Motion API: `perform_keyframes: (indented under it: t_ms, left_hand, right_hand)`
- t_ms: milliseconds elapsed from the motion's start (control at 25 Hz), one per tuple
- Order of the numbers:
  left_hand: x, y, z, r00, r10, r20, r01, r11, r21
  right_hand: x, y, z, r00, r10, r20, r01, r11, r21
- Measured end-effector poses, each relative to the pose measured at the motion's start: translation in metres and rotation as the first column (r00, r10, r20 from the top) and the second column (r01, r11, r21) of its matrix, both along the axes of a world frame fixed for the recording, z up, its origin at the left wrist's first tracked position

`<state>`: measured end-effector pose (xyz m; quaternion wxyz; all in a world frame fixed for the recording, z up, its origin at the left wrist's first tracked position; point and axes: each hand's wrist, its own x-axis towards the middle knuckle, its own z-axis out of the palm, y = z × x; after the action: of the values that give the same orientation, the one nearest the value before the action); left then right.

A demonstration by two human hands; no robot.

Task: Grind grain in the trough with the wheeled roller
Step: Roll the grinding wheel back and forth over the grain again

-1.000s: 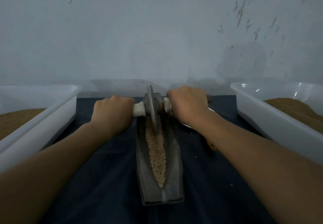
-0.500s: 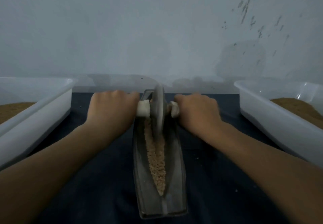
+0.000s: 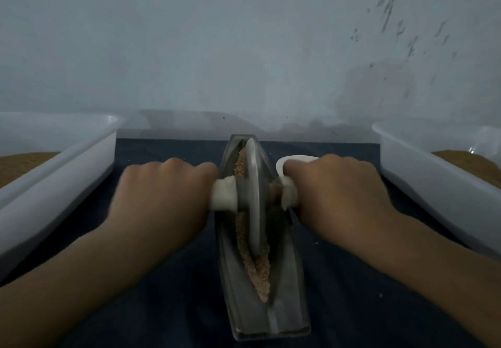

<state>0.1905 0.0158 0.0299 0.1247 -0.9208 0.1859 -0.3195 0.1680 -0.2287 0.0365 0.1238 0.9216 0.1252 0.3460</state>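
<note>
Grinding stroke in hand, by judgement. Left hand (image 3: pixel 162 201), right hand (image 3: pixel 336 198): each grip clamped on wheeled roller (image 3: pixel 254 193) handle. Wheel stood mid-trough (image 3: pixel 287 293), in grain (image 3: pixel 261 274). Next: even downward pressure, roll along groove.

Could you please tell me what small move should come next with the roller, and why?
Probably draw the wheel a little toward the person. The left hand and right hand each hold an end of the handle, the wheel stands about midway along the trough, and a strip of grain lies in the groove on its near side, looking coarse.
</note>
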Motion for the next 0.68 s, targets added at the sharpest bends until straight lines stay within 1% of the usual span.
perform_keyframes:
  t_ms: [40, 120, 160, 240, 320, 400, 480, 520, 560, 600, 680]
  left_hand:
    - [0.015, -0.009, -0.001, 0.999, 0.049, -0.015, -0.049, 0.999, 0.017]
    - [0.048, -0.023, 0.009, 0.992, 0.111, -0.054, -0.114, 0.992, -0.053]
    - [0.061, -0.028, 0.017, 0.99, 0.115, -0.085, -0.121, 0.991, -0.059]
    - [0.067, -0.032, 0.028, 0.99, 0.093, -0.109, -0.098, 0.994, -0.044]
    - [0.045, -0.022, 0.024, 0.998, 0.013, -0.059, -0.012, 1.0, 0.018]
    - [0.01, -0.006, 0.012, 0.996, -0.093, 0.014, 0.092, 0.992, 0.085]
    - [-0.005, 0.01, 0.009, 0.976, -0.184, 0.114, 0.179, 0.982, 0.054]
    - [-0.003, 0.013, 0.006, 0.981, -0.169, 0.093, 0.168, 0.986, 0.025]
    - [0.002, 0.011, 0.004, 0.99, -0.131, 0.043, 0.13, 0.991, 0.02]
    - [0.011, 0.004, 0.001, 0.998, -0.067, -0.01, 0.067, 0.998, 0.016]
    - [0.042, -0.013, 0.001, 0.995, 0.058, -0.078, -0.067, 0.992, -0.11]
  right_hand:
    - [0.018, 0.006, 0.001, 0.995, -0.081, -0.055, 0.081, 0.997, 0.006]
    - [0.057, 0.017, 0.011, 0.974, -0.137, -0.18, 0.154, 0.985, 0.083]
    - [0.069, 0.021, 0.015, 0.96, -0.149, -0.238, 0.181, 0.976, 0.12]
    - [0.071, 0.019, 0.016, 0.943, -0.14, -0.301, 0.192, 0.97, 0.149]
    - [0.043, 0.007, 0.009, 0.956, -0.089, -0.279, 0.132, 0.981, 0.14]
    - [0.003, -0.004, -0.004, 0.992, -0.03, -0.123, 0.036, 0.998, 0.047]
    - [-0.025, -0.012, -0.006, 0.998, 0.048, 0.047, -0.049, 0.999, 0.024]
    - [-0.022, -0.014, -0.003, 0.996, 0.068, 0.058, -0.069, 0.997, 0.022]
    - [-0.015, -0.009, 0.001, 0.999, 0.049, 0.023, -0.05, 0.999, 0.017]
    - [-0.003, 0.0, 0.002, 0.999, -0.02, -0.044, 0.019, 1.0, -0.006]
    - [0.04, 0.016, 0.014, 0.98, -0.115, -0.163, 0.123, 0.992, 0.037]
